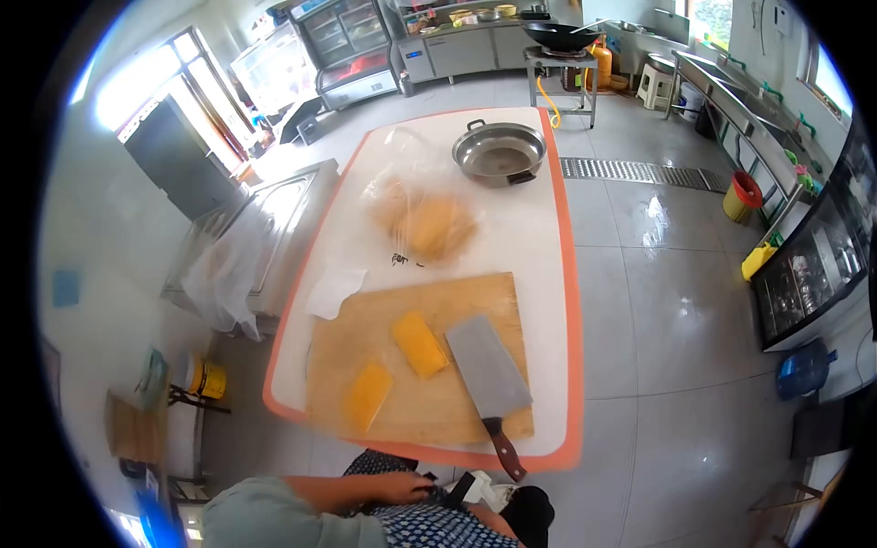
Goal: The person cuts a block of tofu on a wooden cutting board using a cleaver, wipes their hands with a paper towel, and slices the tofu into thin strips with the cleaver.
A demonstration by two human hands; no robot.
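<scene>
My left hand point(406, 489) is low at my waist, below the table's near edge. Its fingers look curled together against dark and white material, and what they hold is too small to tell. Of my right arm only some skin shows near the patterned cloth; the hand is hidden. A wooden cutting board point(416, 292) lies on the table point(539, 228). On it rest two orange-yellow blocks, one in the middle point(419, 344) and one at the left point(369, 396). A cleaver point(489, 365) lies at the board's right, its handle past the near edge.
Beyond the board are a blurred plastic bag point(425, 219) with orange-yellow pieces and a metal pan point(499, 153). White paper point(335, 292) touches the board's left corner. A steel counter point(274, 219) stands left, a floor drain point(639, 172) runs right, and a wok point(559, 36) sits behind.
</scene>
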